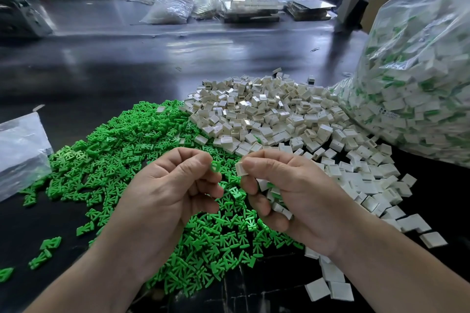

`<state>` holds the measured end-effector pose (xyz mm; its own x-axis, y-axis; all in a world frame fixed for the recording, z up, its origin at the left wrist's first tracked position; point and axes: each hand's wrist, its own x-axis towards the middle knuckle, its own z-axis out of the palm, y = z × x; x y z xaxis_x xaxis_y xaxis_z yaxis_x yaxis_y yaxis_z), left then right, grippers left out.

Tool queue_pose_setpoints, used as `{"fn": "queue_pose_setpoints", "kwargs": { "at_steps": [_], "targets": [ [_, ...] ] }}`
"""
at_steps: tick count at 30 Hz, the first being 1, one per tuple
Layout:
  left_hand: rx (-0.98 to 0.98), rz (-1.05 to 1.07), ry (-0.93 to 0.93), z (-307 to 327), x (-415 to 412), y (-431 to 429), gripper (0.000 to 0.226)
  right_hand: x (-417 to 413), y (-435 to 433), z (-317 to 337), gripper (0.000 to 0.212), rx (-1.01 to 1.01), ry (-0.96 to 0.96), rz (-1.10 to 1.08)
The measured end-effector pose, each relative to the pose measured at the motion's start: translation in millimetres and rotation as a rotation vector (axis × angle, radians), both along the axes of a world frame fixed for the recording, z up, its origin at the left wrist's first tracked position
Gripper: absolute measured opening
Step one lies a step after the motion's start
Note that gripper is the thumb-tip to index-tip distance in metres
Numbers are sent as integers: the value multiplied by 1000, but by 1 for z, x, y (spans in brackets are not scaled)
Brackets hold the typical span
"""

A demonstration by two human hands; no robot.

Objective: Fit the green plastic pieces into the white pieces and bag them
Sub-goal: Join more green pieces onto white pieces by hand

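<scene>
Flat bag (20,150): clear plastic, lying at the left edge of the dark tabletop (101,71), touching the edge of the green pile.
Green pile (122,150): loose green pieces spread across the left and centre, running under both hands. I count a few strays (48,245) lying apart near the left edge.
Left hand (173,185): raised over the green pile with fingers curled; thumb and forefinger pinch one green piece.
Green piece (215,165): at the left fingertips, facing the white piece. I see a narrow gap between the two, so it is not yet fitted.
White piece (240,168): pinched between the right thumb and forefinger, level with the green piece. I cannot tell which way its opening faces.
Right hand (287,190): curled. Besides the pinch, the lower fingers cup spare pieces (278,207) against the palm, white with some green showing.
White pile (274,114): right of the green pile and meeting it along one edge, running from behind the hands down to the lower right.
Full bag (417,79): large and clear, at the right edge, packed with white pieces showing green. Its base touches the white pile.
</scene>
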<state>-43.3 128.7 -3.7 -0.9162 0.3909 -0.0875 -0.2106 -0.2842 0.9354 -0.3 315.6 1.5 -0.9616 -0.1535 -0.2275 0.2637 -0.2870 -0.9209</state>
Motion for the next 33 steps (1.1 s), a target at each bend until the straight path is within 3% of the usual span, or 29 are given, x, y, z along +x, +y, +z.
{"fn": "queue_pose_setpoints", "kwargs": {
  "at_steps": [6, 9, 12, 24, 27, 33],
  "targets": [
    [32, 0, -34, 0, 3, 2, 21, 0, 0, -2, 6, -30, -9, 10],
    [-96, -15, 100, -4, 4, 2, 12, 1, -1, -1, 9, -35, -9, 11],
    [-192, -17, 252, -6, 7, 3, 21, 1, -1, 0, 13, -28, -19, 7],
    [-334, 74, 473, 0, 16, 5, 17, 4, -4, 1, 9, 81, 72, 15],
    [-273, 60, 404, 1, 15, 4, 19, 4, -4, 2, 9, 117, 130, 13],
    [178, -211, -25, 0, 12, 7, 44, 7, -4, 4, 10, 85, 126, 60]
  ]
}}
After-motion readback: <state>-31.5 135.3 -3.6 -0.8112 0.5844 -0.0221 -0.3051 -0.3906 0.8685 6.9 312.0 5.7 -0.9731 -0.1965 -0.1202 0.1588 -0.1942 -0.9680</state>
